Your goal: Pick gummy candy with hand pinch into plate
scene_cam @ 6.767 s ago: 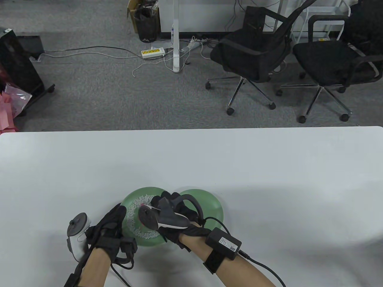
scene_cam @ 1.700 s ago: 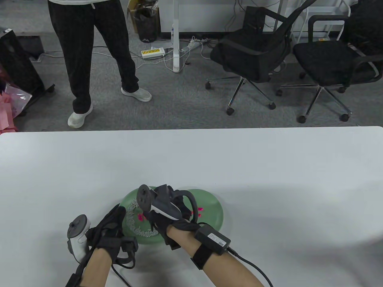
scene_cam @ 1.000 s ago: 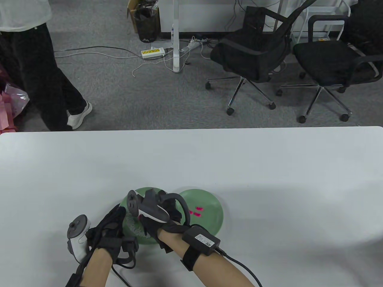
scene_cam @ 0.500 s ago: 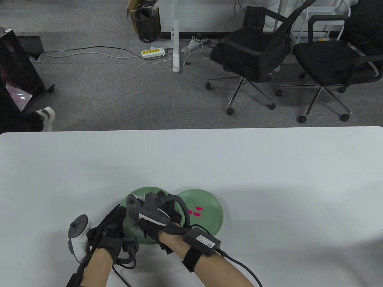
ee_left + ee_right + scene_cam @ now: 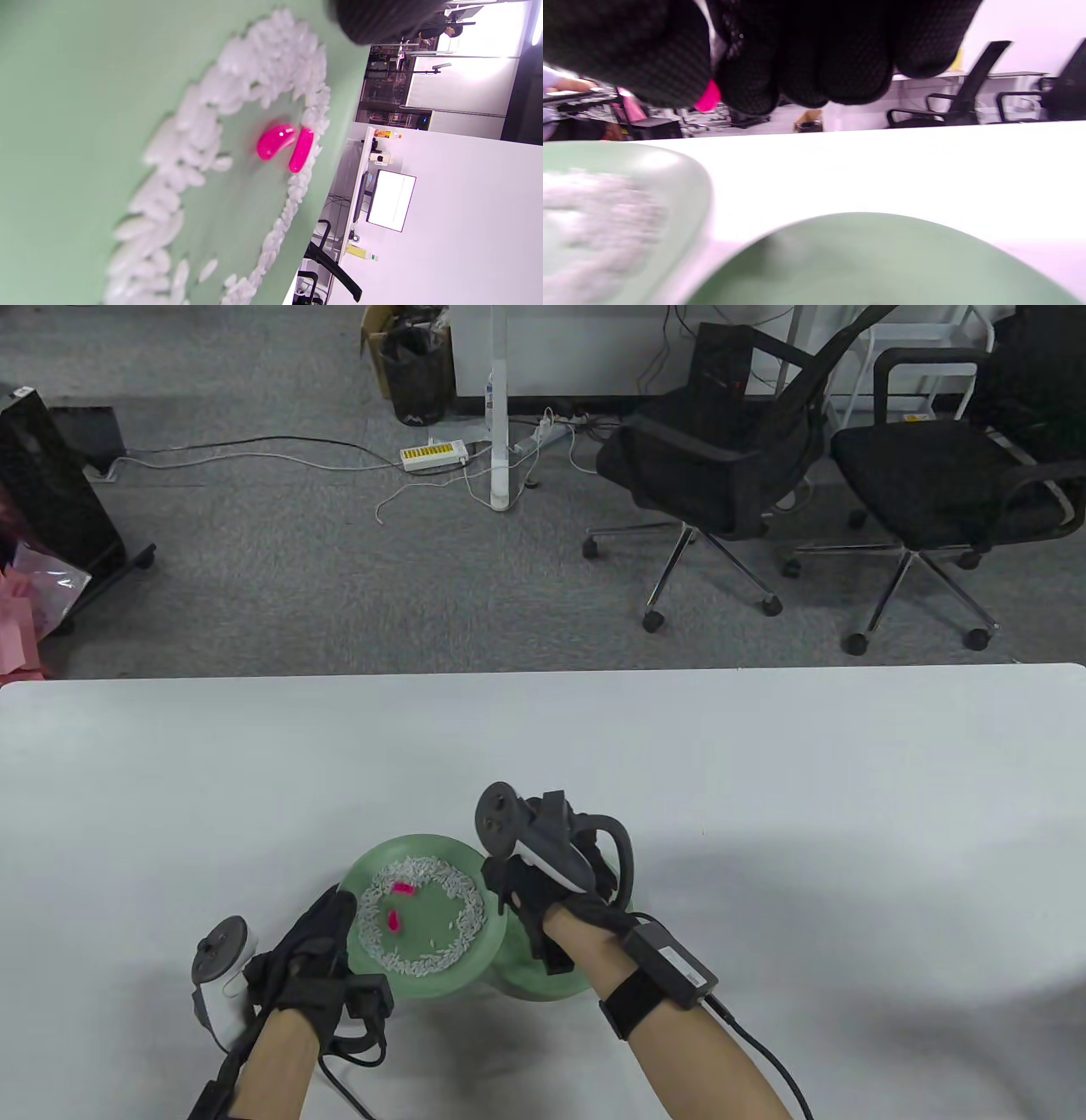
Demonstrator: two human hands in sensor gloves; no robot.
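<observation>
A green plate [image 5: 424, 848] with a ring of white rice holds two pink gummy candies [image 5: 400, 888], also plain in the left wrist view [image 5: 275, 141]. A second green plate [image 5: 526, 976] to its right is mostly hidden under my right hand [image 5: 551, 882]. In the right wrist view my right hand [image 5: 712, 91] pinches a pink gummy [image 5: 709, 98] above that plate [image 5: 874, 258]. My left hand [image 5: 318, 937] lies flat against the left rim of the rice plate, holding nothing.
The white table [image 5: 764, 780] stretches far and right of the plates. A black box [image 5: 674, 967] and cable hang from my right wrist. Office chairs [image 5: 721, 458] stand on the floor beyond the table's far edge.
My right hand has moved right from over the rice plate to above the second plate, with a pink gummy pinched. It now hides the gummies there. A passer-by has left the view.
</observation>
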